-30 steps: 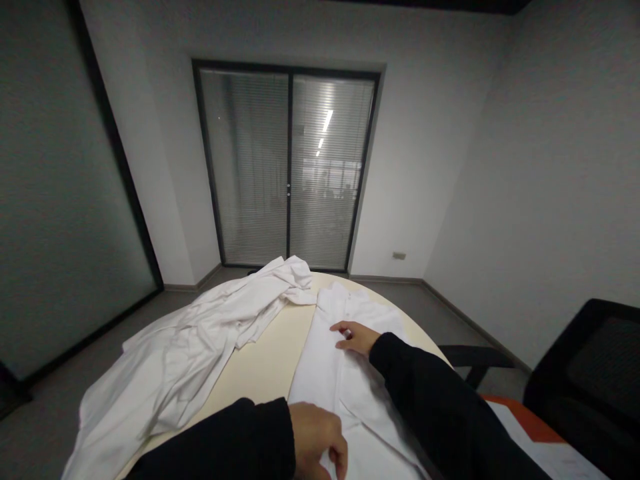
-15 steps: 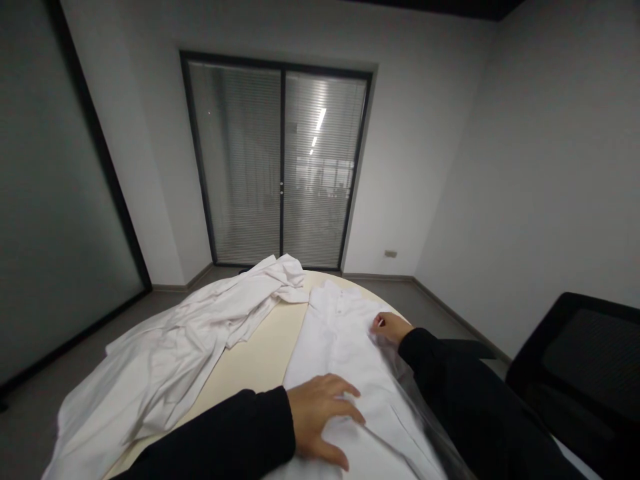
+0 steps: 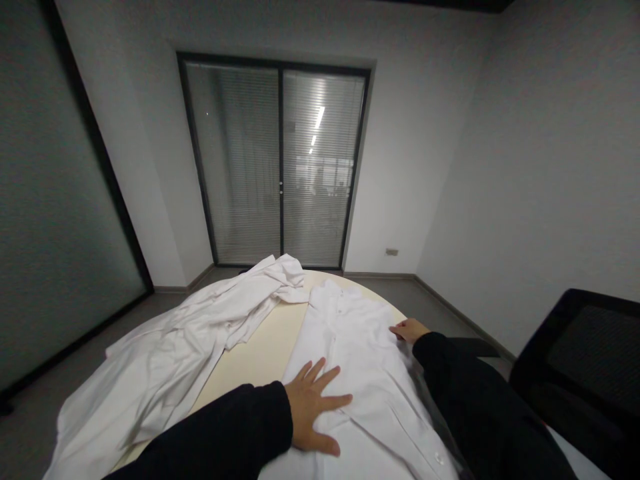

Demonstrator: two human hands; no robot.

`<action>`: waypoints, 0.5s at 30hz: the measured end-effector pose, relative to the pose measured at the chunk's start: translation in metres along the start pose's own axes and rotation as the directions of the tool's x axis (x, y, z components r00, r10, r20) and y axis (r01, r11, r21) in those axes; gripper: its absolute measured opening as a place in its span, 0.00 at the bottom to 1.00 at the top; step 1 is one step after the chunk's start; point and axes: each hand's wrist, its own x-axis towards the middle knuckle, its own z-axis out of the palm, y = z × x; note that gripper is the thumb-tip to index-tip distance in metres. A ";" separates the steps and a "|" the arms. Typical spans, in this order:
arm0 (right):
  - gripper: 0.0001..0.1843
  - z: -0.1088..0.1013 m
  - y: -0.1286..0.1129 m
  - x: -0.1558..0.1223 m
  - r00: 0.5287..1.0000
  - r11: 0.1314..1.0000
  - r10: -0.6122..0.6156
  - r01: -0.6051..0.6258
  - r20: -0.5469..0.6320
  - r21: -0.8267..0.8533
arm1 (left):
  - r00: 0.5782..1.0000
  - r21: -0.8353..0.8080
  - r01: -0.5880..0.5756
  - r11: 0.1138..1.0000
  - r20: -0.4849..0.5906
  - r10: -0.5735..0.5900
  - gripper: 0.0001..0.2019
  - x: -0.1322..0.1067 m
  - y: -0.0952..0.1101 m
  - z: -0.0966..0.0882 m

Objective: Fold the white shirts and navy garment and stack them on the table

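Observation:
A white buttoned shirt (image 3: 357, 347) lies lengthwise on the round cream table (image 3: 240, 363), its collar end toward the far edge. My left hand (image 3: 314, 408) rests flat on the shirt's front with its fingers spread. At the shirt's right edge, my right hand (image 3: 410, 329) pinches the white cloth between thumb and fingers. A cuff with buttons (image 3: 439, 458) shows near the bottom right. Several creases run across the shirt between my hands and below them.
A second white garment (image 3: 175, 347) lies crumpled along the table's left side. To the right stands a black mesh-backed chair (image 3: 585, 360). Beyond the table are a glazed double door with blinds (image 3: 280, 167) and white walls.
My right hand has moved right, drawing the shirt's edge outward. My left hand has come down flat on the shirt, its fingers spreading wider. The cuff's buttons now show.

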 end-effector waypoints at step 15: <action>0.21 -0.014 0.009 -0.012 0.983 0.989 -0.031 0.003 0.184 0.150 | 0.996 0.081 0.032 0.996 -0.083 -0.025 0.40 0.004 -0.016 -0.009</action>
